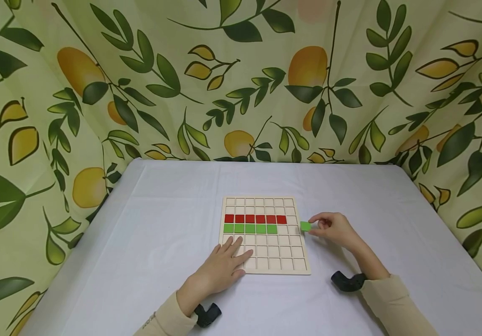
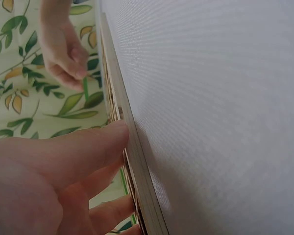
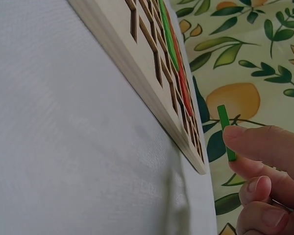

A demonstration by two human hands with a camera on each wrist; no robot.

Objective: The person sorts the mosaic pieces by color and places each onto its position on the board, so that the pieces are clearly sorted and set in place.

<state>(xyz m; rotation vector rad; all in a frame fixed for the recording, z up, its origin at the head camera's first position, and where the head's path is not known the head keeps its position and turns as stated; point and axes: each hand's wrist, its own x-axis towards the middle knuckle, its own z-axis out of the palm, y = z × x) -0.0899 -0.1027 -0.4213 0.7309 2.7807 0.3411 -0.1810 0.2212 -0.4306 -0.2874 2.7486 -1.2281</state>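
Observation:
A wooden grid board (image 1: pixel 273 252) lies flat on the white cloth. One of its rows carries several red square tiles (image 1: pixel 250 219), and the row just below it several green square tiles (image 1: pixel 250 228). My left hand (image 1: pixel 223 267) rests with spread fingers on the board's lower left corner; in the left wrist view its thumb (image 2: pixel 95 147) touches the board's edge. Just off the board's right side, my right hand (image 1: pixel 334 229) pinches a single green tile (image 3: pixel 226 132) between thumb and fingertips, raised above the cloth.
A white cloth (image 1: pixel 173 210) covers the table around the board. Behind and at both sides hangs a curtain (image 1: pixel 258 70) printed with leaves and fruit. Black devices (image 1: pixel 348 282) are strapped to both wrists beside beige sleeves.

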